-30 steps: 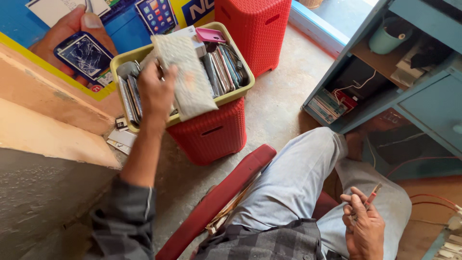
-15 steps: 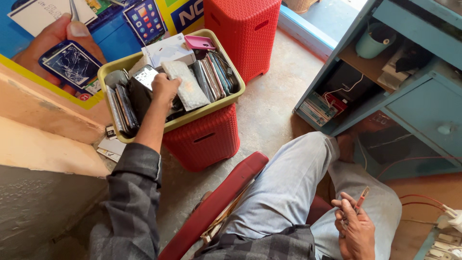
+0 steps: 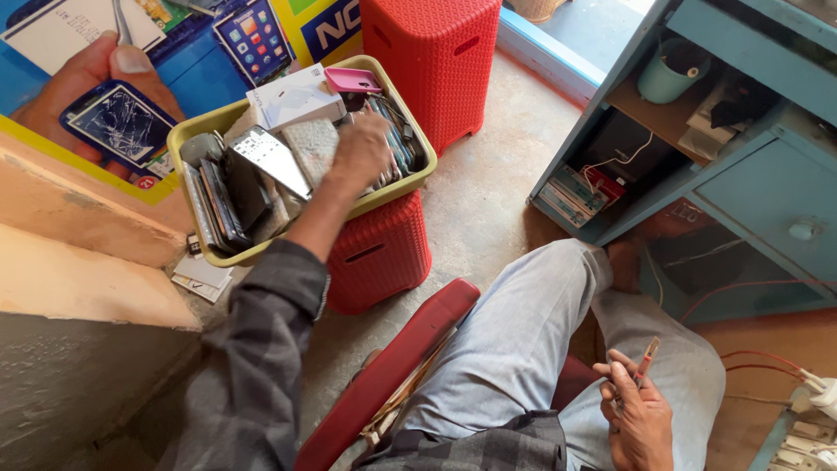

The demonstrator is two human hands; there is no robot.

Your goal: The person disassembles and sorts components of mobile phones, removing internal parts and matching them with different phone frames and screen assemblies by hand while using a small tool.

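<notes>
Reaching your left hand point(image 3: 362, 153) into yellow bin point(image 3: 187, 131), fingers buried among stacked phones point(image 3: 218, 187), grip unclear; right hand point(image 3: 641, 419) pinching small red tool point(image 3: 647, 356) over lap.

The bin point(image 3: 187, 139) sits on a stool point(image 3: 384, 253). Another stool point(image 3: 432, 61) stands behind it. The shelf point(image 3: 697, 148) is to the right.

Wearing a dark grey plaid shirt with a long sleeve point(image 3: 261, 349) reaching the left wrist, light grey trousers point(image 3: 523, 340), both hands and one foot point(image 3: 621, 264) showing bare.
</notes>
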